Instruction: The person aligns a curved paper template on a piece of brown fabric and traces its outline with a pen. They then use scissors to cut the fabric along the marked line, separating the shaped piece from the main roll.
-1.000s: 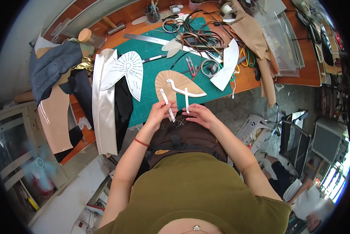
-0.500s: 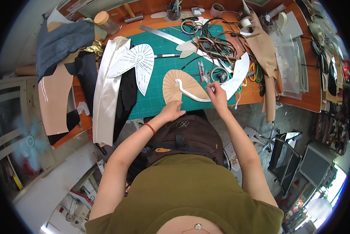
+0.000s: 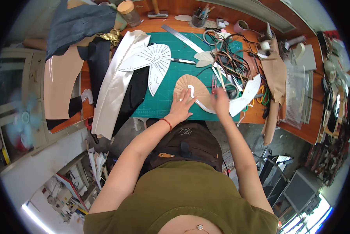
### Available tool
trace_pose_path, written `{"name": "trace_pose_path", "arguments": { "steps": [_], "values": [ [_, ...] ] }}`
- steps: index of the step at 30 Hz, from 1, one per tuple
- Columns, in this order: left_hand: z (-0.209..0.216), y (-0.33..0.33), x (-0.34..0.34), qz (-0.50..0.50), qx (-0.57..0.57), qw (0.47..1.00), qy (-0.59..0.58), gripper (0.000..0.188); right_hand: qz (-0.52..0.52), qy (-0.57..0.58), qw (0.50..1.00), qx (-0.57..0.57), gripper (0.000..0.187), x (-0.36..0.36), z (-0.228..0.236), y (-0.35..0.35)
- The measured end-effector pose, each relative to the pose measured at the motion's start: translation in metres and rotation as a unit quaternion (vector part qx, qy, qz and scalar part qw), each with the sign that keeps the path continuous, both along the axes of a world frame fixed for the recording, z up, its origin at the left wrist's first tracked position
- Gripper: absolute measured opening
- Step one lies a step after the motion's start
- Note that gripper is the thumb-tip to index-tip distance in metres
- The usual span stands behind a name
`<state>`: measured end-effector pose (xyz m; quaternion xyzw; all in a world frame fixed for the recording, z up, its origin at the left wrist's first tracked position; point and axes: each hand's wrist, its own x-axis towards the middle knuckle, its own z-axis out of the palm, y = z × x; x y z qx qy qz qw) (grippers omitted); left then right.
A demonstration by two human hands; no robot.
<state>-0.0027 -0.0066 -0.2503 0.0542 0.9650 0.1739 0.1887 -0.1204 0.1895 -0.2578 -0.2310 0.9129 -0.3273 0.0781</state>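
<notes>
A tan leather piece (image 3: 183, 82) with fanned pleats lies on the green cutting mat (image 3: 153, 106). Along it runs a curved white strip (image 3: 208, 109). My left hand (image 3: 179, 108) rests flat on the leather and part of the strip, fingers spread. My right hand (image 3: 221, 103) is at the right end of the leather, smeared by motion, so its fingers and anything in them cannot be made out. Just beyond it lies a small red-handled tool (image 3: 214, 82). A curved white paper pattern (image 3: 247, 95) lies to its right.
Left of the leather lies a white pattern with radiating lines (image 3: 155, 58), beside cream fabric (image 3: 118, 87) and black sheet material (image 3: 133, 95). A steel ruler (image 3: 182, 38), a pen (image 3: 184, 61) and tangled leather cords (image 3: 233, 64) lie farther back. Scissors with green handles (image 3: 265, 95) sit at right.
My left hand has moved from the leather's lower edge up onto its surface, fingers now spread. My right hand is lower against the leather's right end and blurred. The whole view has shifted.
</notes>
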Motion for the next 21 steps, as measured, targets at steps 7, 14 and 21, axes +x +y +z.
{"name": "trace_pose_path", "arguments": {
  "steps": [7,14,21],
  "values": [
    [0.000,-0.013,-0.017,-0.043,-0.052,0.997,0.027,0.108,-0.027,-0.094,0.992,0.078,0.019,0.027,-0.017,-0.027],
    [-0.004,-0.017,-0.027,-0.054,-0.060,0.997,0.010,0.115,0.001,-0.011,1.000,0.027,0.023,0.022,-0.014,-0.012],
    [0.002,-0.015,-0.029,-0.059,-0.088,0.994,-0.024,0.112,-0.057,0.009,0.997,0.045,0.024,0.041,-0.026,-0.026]
  ]
}}
